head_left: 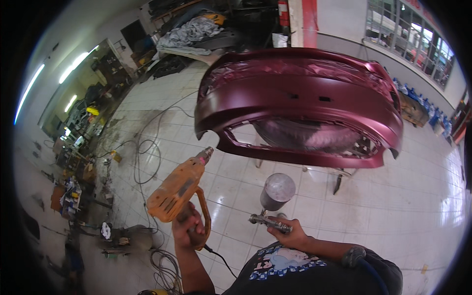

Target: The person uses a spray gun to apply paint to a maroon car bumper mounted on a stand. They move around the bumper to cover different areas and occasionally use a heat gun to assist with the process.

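Here, an orange heat gun (179, 189) is being held tightly in the left hand (188, 227), its nozzle aimed at the lower left edge of the dark red bumper (300, 105) on its stand, so the fresh finish is probably being put at risk of blistering if heat is being kept too near. A spray gun (269, 222) is being held in the closed grip of the right hand (294, 237), and its metal cup (278, 191) is being kept upright and covered, so its content cannot be told; the cord (147, 157) on the floor (393, 196) is perhaps being left as a tripping danger.
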The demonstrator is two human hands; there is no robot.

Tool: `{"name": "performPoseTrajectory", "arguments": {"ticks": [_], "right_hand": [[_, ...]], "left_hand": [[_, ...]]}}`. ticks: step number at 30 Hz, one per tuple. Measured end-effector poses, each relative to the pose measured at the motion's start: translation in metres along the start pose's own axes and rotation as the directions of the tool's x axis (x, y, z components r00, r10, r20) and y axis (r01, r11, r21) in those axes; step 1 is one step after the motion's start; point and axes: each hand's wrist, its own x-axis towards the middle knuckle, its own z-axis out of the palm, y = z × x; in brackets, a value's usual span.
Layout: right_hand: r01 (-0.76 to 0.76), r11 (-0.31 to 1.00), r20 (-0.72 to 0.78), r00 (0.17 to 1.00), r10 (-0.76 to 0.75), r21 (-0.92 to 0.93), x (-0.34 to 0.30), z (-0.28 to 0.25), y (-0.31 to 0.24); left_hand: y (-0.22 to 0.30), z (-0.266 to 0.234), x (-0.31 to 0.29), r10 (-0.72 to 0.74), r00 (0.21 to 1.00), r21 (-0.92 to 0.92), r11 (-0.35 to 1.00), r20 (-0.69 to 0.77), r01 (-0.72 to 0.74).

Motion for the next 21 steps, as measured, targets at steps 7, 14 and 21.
{"name": "performPoseTrajectory", "arguments": {"ticks": [7, 14, 21], "right_hand": [[0.032, 0.998, 0.216, 0.976, -0.02, -0.057, 0.111, 0.017, -0.012], [0.077, 0.997, 0.259, 0.963, -0.076, 0.008, 0.194, 0.057, 0.0], [-0.023, 0.999, 0.17, 0.985, 0.03, -0.038, 0.281, 0.148, -0.003]], "left_hand": [[0.041, -0.073, 0.079, 0.316, 0.853, 0.55, 0.834, -0.415, -0.041], [0.051, -0.126, 0.13, 0.207, 0.882, 0.386, 0.922, -0.423, -0.031], [0.018, -0.301, 0.221, 0.015, 0.839, 0.271, 0.949, -0.545, 0.159]]}}
